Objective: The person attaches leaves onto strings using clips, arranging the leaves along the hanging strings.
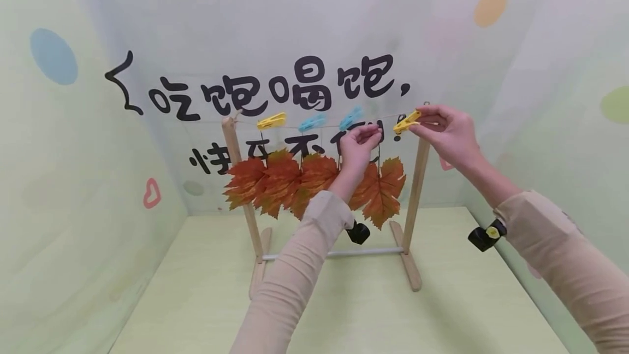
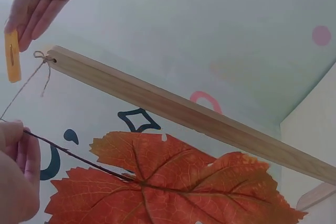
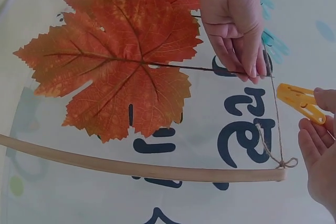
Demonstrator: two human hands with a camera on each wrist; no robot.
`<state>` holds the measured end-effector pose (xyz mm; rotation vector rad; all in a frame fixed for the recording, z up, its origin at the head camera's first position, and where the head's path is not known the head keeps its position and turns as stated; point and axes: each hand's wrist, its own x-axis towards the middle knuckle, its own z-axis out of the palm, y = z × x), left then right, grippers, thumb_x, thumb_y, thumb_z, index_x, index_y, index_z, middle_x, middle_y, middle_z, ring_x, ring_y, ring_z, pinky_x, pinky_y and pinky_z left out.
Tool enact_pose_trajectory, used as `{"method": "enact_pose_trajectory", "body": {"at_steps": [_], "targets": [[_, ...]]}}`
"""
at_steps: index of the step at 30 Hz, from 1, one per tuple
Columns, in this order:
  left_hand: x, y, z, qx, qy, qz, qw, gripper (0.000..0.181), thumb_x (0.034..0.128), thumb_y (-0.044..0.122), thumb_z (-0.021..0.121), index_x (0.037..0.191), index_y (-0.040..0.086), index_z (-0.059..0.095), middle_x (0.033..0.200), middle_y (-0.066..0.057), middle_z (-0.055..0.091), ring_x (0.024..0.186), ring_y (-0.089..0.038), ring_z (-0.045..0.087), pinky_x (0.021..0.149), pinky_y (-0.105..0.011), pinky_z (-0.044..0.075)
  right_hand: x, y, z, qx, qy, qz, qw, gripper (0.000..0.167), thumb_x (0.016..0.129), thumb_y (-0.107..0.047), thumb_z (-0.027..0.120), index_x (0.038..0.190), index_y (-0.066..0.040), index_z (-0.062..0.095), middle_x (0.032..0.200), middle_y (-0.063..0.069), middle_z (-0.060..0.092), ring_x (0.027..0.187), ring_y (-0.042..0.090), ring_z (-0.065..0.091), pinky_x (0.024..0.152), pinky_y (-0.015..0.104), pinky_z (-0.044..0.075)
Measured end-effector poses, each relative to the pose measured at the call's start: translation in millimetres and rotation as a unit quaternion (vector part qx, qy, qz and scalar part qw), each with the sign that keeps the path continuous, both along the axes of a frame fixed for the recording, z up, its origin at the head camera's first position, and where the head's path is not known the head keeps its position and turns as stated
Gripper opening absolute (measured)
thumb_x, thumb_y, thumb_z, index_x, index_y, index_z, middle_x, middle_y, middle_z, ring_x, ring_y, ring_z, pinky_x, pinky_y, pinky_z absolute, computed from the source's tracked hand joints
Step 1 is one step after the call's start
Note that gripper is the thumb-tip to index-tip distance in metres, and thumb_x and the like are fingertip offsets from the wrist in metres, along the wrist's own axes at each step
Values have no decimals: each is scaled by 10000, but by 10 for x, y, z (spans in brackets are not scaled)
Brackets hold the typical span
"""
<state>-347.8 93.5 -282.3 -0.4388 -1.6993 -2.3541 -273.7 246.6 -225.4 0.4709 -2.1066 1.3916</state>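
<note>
My left hand (image 1: 361, 149) pinches the thin dark stem of an orange-red artificial maple leaf (image 1: 382, 193) up against the string (image 3: 277, 124). In the right wrist view the leaf (image 3: 121, 61) hangs off that stem. Between thumb and fingers, my right hand (image 1: 449, 133) holds a yellow clothespin (image 1: 407, 123) by its handle ends, just right of the left hand. The clothespin (image 3: 299, 102) points at the string and appears apart from it. Further left on the string, a yellow clothespin (image 1: 272, 121) and two blue clothespins (image 1: 312, 122) stand above a row of similar leaves (image 1: 277, 182).
The string runs between two wooden posts (image 1: 417, 190) of a stand, tied in a bow at the right post's top. A pale crossbar (image 1: 366, 252) joins its wooden feet on a light table (image 1: 344, 310). Behind hangs a cloth (image 1: 245, 26) with black lettering and coloured spots.
</note>
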Motion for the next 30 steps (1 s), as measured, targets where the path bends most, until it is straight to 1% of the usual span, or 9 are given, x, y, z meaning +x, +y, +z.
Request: {"method": "enact_pose_trajectory", "body": {"at_steps": [2,5,9,11,18,21,24,27,30], "targets": [[-17,4,5,42,-13,-11,10000,212,786,-18,665,991,-67,646,934,-142,679,842,-145,647,753,-238,519,-14,-9,18,-29,100,-14,9999,353,783,-19,681,1088,115,566,891,-36,662,798,2,633,732,153,495],[-29,15,20,96,-31,-47,9999,207,785,-21,666,986,-67,648,934,-144,680,848,-151,651,751,-241,520,-45,-22,42,-70,226,-47,9997,345,791,-14,668,1089,124,562,921,18,662,818,5,626,743,153,492],[-45,35,32,155,-77,-142,9997,217,788,-25,660,996,-82,639,944,-153,677,861,-166,656,755,-246,520,-91,-34,66,-212,268,-54,9994,342,788,18,661,1092,133,552,958,100,662,820,7,622,739,149,493],[-56,46,31,193,-124,-185,9996,223,788,-28,659,1000,-90,635,945,-156,677,864,-169,658,756,-247,520,-118,-39,72,-277,294,-60,9992,342,787,30,658,1092,138,549,961,116,664,812,4,623,730,149,496],[-95,61,19,493,-336,-337,9976,207,778,-19,668,979,-68,654,943,-165,676,855,-180,664,742,-270,527,-196,-36,81,-341,413,-195,9984,327,788,45,650,1084,147,554,935,102,665,789,-11,617,713,141,497],[-98,56,19,616,-401,-425,9964,214,774,-21,669,981,-73,654,948,-178,672,859,-192,664,738,-283,530,-229,-29,82,-337,432,-311,9980,310,786,32,659,1067,131,574,911,61,667,779,-12,617,707,139,497],[-81,55,39,631,-467,-463,9958,220,774,-33,665,987,-84,647,951,-190,669,856,-197,665,735,-287,531,-269,-24,79,-520,453,-257,9973,294,780,34,665,1044,135,583,864,-5,665,761,2,623,701,142,499],[-15,46,97,605,-521,-429,9959,213,778,-49,655,985,-98,640,942,-196,668,841,-193,667,734,-287,531,-310,-30,66,-781,485,-118,9957,276,771,45,670,1016,145,592,823,-51,663,740,17,633,692,146,503],[54,38,150,589,-552,-416,9959,206,783,-55,646,982,-107,635,938,-201,668,831,-188,668,737,-288,530,-333,-42,54,-1014,460,-35,9938,262,763,50,675,997,141,602,808,-51,671,729,33,640,687,154,507]]}}
